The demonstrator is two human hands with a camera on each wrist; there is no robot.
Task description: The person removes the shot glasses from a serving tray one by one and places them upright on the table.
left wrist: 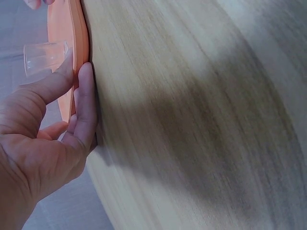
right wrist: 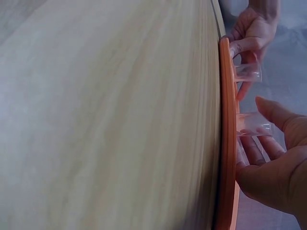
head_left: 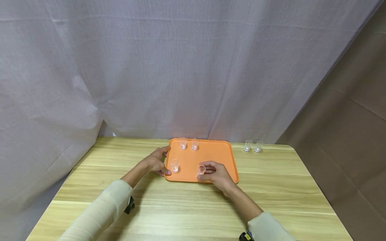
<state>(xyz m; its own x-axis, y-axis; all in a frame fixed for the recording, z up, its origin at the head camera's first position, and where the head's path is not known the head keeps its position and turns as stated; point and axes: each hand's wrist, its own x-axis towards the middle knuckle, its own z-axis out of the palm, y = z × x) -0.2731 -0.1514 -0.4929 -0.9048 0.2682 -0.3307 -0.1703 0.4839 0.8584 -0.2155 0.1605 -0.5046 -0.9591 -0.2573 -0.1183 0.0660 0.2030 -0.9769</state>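
An orange tray [head_left: 211, 154] lies on the wooden table. My left hand [head_left: 155, 163] grips its left edge, thumb on the rim and fingers along the outer side. Close to that thumb, a small clear cup [head_left: 175, 165] stands upright on the tray. My right hand [head_left: 219, 175] holds another clear cup [head_left: 201, 169] near the tray's front edge, with the thumb on the near side and fingers behind it. In the right wrist view this cup [right wrist: 252, 124] is upright with its base at the tray surface.
Two clear cups, one left [head_left: 183, 143] and one right [head_left: 194, 144], stand along the tray's back edge. Right of the tray, two more cups [head_left: 248, 145] [head_left: 258, 146] stand on the table [head_left: 271, 180]. Grey cloth [head_left: 181, 67] hangs behind the table.
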